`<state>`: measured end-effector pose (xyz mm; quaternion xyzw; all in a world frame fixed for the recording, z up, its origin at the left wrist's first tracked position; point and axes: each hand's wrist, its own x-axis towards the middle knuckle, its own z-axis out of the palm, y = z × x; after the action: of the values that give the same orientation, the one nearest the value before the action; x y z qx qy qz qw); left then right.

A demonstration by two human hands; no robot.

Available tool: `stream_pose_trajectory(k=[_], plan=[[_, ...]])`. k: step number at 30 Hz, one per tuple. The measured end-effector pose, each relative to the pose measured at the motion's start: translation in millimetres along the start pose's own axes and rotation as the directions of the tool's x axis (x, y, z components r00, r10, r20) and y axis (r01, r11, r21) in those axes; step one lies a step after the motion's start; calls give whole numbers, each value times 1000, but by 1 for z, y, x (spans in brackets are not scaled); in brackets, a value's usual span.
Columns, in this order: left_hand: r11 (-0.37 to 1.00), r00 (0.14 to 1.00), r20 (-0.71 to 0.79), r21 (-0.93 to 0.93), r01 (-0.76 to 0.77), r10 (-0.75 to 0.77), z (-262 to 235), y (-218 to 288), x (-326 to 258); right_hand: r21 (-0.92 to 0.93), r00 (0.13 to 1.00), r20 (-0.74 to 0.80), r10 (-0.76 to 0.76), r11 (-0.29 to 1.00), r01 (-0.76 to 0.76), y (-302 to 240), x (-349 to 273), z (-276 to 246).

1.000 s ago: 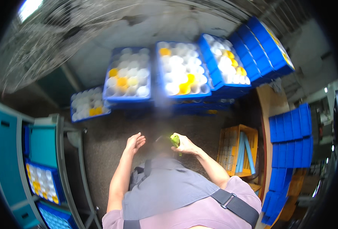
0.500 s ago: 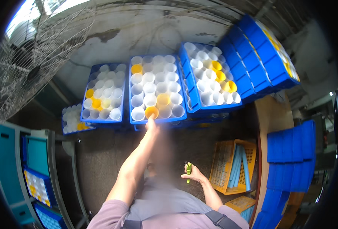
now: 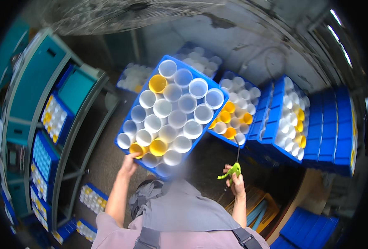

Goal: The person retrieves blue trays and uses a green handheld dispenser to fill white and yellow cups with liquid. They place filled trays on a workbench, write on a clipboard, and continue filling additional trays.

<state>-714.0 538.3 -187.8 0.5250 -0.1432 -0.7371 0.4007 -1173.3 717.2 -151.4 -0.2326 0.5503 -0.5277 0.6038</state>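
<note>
**Crate tilted up by one hand, tool in the other**

The left hand (image 3: 130, 162) gripped the near edge of the blue crate (image 3: 128, 120), fingers curled on its rim, lifting it full of white and yellow cups (image 3: 167, 133). The right hand (image 3: 236, 184) stayed clamped around a green tool (image 3: 230, 172), beside the crate. Steadying the tilted load probably came next.

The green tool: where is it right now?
In the head view, the green tool is low and right of centre, in the right hand, below the stacked blue crates.
</note>
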Motion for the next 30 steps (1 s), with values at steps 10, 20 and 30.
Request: stream_pose_trajectory(k=[10,20,30], plan=[[789,580,-727,574,219,367,-175,-11,-138,-810,756,586,292,195,553,8,36,275],[723,525,-823,496,481,216,-203,-53,-148,-751,733,606,310,-79,655,74,-28,383],[783,588,-789,477,399,181,-200,-92,-159,-817,814,523,252,-124,563,60,-20,343]])
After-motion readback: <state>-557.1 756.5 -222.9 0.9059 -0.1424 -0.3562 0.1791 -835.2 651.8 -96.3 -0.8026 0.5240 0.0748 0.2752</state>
